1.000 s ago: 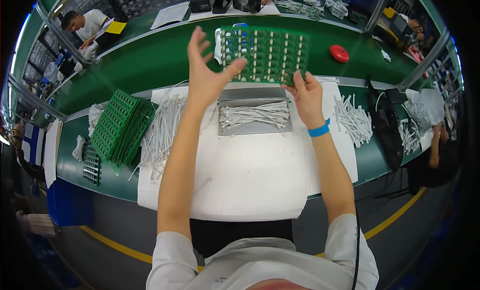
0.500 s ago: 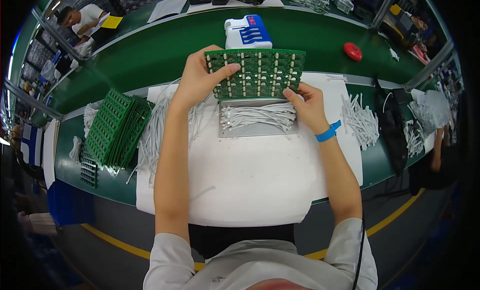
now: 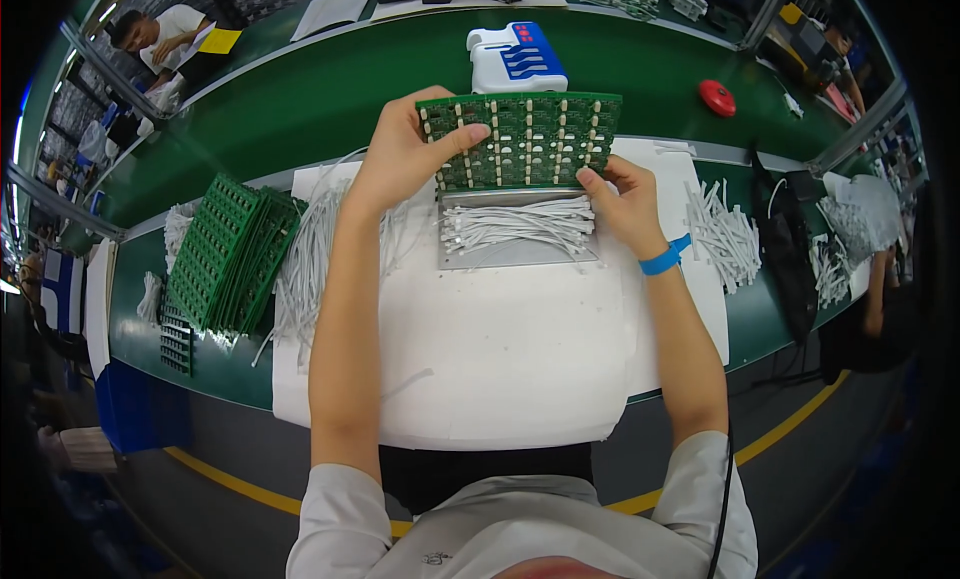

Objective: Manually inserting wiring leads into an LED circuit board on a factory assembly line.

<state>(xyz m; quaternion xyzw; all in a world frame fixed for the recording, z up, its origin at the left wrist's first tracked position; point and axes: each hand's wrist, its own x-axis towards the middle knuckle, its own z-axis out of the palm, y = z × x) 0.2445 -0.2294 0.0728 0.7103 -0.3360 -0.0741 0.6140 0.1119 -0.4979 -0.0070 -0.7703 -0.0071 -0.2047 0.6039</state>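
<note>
Both hands hold up a green circuit board panel with rows of small white parts. My left hand grips its left edge, thumb on the front face. My right hand, with a blue wristband, holds the lower right corner. Just below the panel lies a grey metal tray with a bundle of white cables in it, resting on a white mat.
A stack of green boards leans at the left beside loose white cables. More white cables lie at the right. A white and blue device and a red round button sit further back. Another person sits at far left.
The panel was lying further back on the bench; my hands took hold of it and drew it toward me, above the tray. It now sits slightly lower and closer than half a second ago.
</note>
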